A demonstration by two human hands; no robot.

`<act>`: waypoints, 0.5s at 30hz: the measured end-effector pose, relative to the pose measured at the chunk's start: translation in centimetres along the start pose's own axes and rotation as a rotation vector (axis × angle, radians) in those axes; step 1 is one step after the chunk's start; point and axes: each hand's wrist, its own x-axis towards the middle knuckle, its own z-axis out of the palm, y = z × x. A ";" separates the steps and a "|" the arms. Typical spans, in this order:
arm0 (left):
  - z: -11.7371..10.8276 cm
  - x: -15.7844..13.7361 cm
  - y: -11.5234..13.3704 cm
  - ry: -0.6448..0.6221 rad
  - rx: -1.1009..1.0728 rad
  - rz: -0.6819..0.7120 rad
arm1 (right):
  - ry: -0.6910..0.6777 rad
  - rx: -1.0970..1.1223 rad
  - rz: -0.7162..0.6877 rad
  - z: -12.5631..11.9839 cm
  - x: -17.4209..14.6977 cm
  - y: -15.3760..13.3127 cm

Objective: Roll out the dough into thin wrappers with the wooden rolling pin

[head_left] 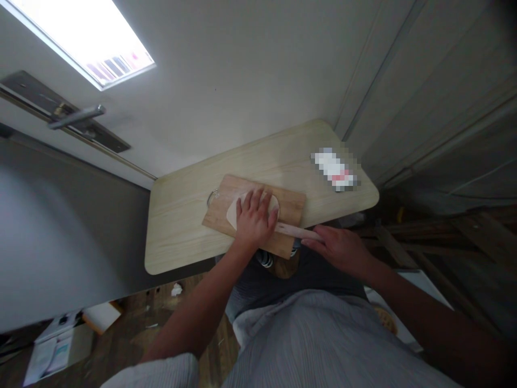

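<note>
A flat, pale round of dough (233,214) lies on a wooden cutting board (221,195). My left hand (255,216) rests palm down on the dough, fingers stretched and a little apart, covering much of it. To the right, my right hand (337,247) is closed round one end of a slim, pale wooden rolling pin (294,230). The pin's other end reaches over the board beside the dough, close to my left hand. The board sits at an angle, its near right corner sticking out past the table edge. A metal ring handle (211,197) is on its left end.
The board stands on a light wood table (177,226) against a white door (242,81) with a metal handle (76,117). A blurred-out white and red item (333,170) lies at the table's right. Open boxes (58,345) stand on the floor at lower left.
</note>
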 end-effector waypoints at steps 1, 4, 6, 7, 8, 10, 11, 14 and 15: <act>-0.1 -0.3 0.0 0.000 -0.001 0.002 | 0.000 0.005 -0.007 0.0 -0.1 -0.1; -0.2 -1.4 -0.1 0.009 -0.011 0.008 | -0.004 0.027 -0.023 0.4 -0.6 -0.3; -0.1 -2.3 -0.1 0.010 -0.020 0.007 | -0.009 0.047 -0.034 0.9 -0.8 -0.4; -0.1 -2.9 -0.2 0.009 -0.024 0.005 | -0.011 0.054 -0.040 1.2 -1.0 -0.4; -0.1 -3.4 -0.2 0.007 -0.027 0.002 | -0.013 0.060 -0.046 1.4 -1.2 -0.5; 0.0 -4.5 -0.4 0.008 -0.032 0.001 | -0.020 0.070 -0.060 1.9 -1.5 -0.6; 0.1 -5.0 -0.4 0.011 -0.036 0.000 | -0.024 0.078 -0.066 2.1 -1.6 -0.8; 0.1 -6.1 -0.5 0.020 -0.051 -0.012 | -0.039 0.119 -0.058 2.3 -1.9 -1.1; 0.2 -6.4 -0.5 0.021 -0.057 -0.018 | -0.046 0.136 -0.047 2.2 -2.0 -1.2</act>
